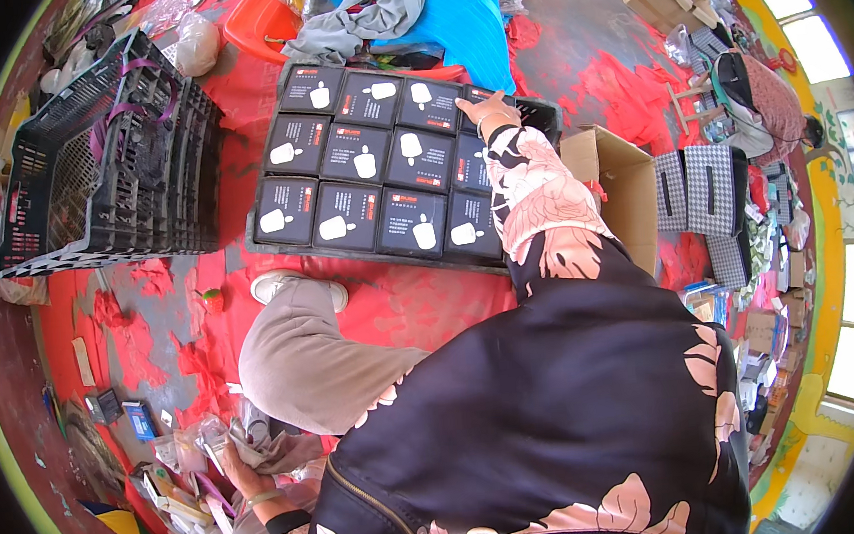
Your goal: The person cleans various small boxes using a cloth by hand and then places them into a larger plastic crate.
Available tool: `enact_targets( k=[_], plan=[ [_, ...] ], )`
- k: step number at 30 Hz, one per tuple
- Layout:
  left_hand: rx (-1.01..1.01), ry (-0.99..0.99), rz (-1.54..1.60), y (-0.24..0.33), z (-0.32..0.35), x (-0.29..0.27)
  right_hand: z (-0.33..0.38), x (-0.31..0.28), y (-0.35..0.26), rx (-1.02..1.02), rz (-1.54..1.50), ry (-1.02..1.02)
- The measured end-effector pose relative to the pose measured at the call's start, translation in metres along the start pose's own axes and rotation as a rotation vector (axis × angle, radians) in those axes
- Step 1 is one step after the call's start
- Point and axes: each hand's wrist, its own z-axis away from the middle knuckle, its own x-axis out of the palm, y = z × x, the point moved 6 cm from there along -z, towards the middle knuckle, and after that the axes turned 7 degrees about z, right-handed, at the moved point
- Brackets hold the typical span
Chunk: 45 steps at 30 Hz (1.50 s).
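A dark plastic crate (378, 258) lies before me, packed with rows of small black boxes (346, 153) that have a white device printed on top. My right hand (491, 113) reaches to the crate's far right corner. Its fingers stretch over the black box (474, 95) there, partly hiding it; I cannot make out a grip. Low on the left, my left hand (236, 471) is closed around a crumpled grey cloth (283, 453), beside a clear plastic bag. Part of that hand's fingers is hidden by the cloth.
Stacked black crates (119, 171) with a purple strap stand left. An opened cardboard box (627, 191) adjoins the crate's right side. Beyond lie a red-orange basin (262, 24) and blue sheeting (463, 28). Checked storage boxes (702, 190) stand right. Torn red covering lies on the floor.
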Motion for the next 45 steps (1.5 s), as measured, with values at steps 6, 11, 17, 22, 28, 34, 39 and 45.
enact_targets(
  k=[6, 11, 17, 22, 28, 34, 39, 45],
  plan=[
    [-0.045, -0.036, 0.041, 0.005, -0.027, 0.027, -0.122, 0.007, 0.041, -0.192, -0.452, -0.049],
    [-0.014, 0.03, 0.052, 0.014, 0.005, 0.008, -0.059, 0.007, 0.081, -0.014, -1.008, -0.332],
    [-0.132, 0.116, 0.095, -0.009, -0.022, -0.036, -0.068, 0.033, 0.077, -0.116, -1.075, -0.421],
    [-0.116, 0.117, 0.076, 0.011, -0.013, -0.018, -0.121, 0.057, 0.05, -0.193, -0.826, -0.18],
    [-0.088, 0.109, 0.061, 0.019, -0.016, -0.007, -0.165, 0.07, 0.063, -0.18, -0.491, -0.031],
    [-0.108, 0.166, 0.023, 0.009, 0.005, -0.019, -0.095, 0.052, 0.049, -0.31, -0.489, -0.054],
    [-0.097, 0.106, 0.007, 0.012, -0.017, -0.003, -0.11, 0.054, 0.054, -0.307, -0.499, -0.093],
    [-0.075, 0.057, -0.008, 0.02, -0.013, 0.009, -0.086, 0.051, 0.039, -0.356, -0.412, -0.037]
  ],
)
